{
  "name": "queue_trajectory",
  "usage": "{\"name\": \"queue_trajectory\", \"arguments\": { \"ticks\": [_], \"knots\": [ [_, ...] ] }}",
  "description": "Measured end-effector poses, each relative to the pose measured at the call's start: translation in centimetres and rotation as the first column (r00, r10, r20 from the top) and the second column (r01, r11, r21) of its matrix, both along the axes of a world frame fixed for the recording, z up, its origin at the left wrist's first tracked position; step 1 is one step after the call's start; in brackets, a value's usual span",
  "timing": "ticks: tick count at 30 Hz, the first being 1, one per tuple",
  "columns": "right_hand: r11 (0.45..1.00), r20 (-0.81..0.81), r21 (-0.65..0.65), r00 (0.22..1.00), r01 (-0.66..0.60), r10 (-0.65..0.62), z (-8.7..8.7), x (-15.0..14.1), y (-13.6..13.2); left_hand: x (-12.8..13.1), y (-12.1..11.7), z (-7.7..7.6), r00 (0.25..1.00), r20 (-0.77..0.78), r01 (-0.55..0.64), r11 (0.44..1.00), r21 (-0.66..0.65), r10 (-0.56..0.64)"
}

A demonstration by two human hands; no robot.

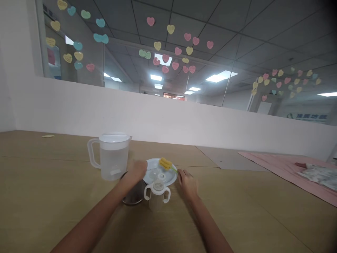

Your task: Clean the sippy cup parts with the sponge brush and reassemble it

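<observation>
My right hand is closed on the thin green handle of a bottle brush with a yellow sponge head. The sponge end lies over the far rim of a white plate. Small clear and white bottle parts rest on that plate. My left hand is at the plate's left edge, its fingers smeared by motion, so what it holds is unclear. Below it stands a dark metal container, partly hidden by my forearm. In front of the plate is an uncapped clear baby bottle with two white side handles.
A translucent lidded pitcher with liquid in it stands at the left, its handle facing left. To the right, a pink cloth bears a patterned fabric item. A white wall with windows above closes off the table's back.
</observation>
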State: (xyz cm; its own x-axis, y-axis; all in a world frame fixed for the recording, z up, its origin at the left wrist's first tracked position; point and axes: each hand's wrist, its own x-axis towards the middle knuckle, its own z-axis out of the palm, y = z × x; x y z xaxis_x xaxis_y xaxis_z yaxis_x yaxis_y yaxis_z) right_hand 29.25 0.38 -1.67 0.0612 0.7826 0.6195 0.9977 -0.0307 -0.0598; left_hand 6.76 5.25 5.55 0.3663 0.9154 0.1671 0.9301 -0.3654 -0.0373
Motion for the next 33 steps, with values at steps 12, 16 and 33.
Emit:
{"name": "queue_trajectory", "arguments": {
  "ticks": [12, 16, 33],
  "knots": [
    [0.980, -0.061, 0.125, 0.985, -0.154, 0.163, -0.3, -0.5, 0.0, 1.4, 2.6, -2.7, 0.953, 0.260, 0.165, 0.986, -0.018, -0.154],
    [0.980, -0.087, 0.126, 0.983, -0.151, 0.163, -0.5, -0.3, 0.3, 0.7, 2.7, -1.3, 0.864, 0.432, 0.271, 0.962, 0.037, -0.260],
    [0.844, 0.128, 0.476, 0.969, -0.248, 0.212, -0.5, 0.3, -0.3, 2.4, -2.4, 0.7, 0.722, 0.653, 0.341, 0.939, -0.045, -0.230]
  ]
}}
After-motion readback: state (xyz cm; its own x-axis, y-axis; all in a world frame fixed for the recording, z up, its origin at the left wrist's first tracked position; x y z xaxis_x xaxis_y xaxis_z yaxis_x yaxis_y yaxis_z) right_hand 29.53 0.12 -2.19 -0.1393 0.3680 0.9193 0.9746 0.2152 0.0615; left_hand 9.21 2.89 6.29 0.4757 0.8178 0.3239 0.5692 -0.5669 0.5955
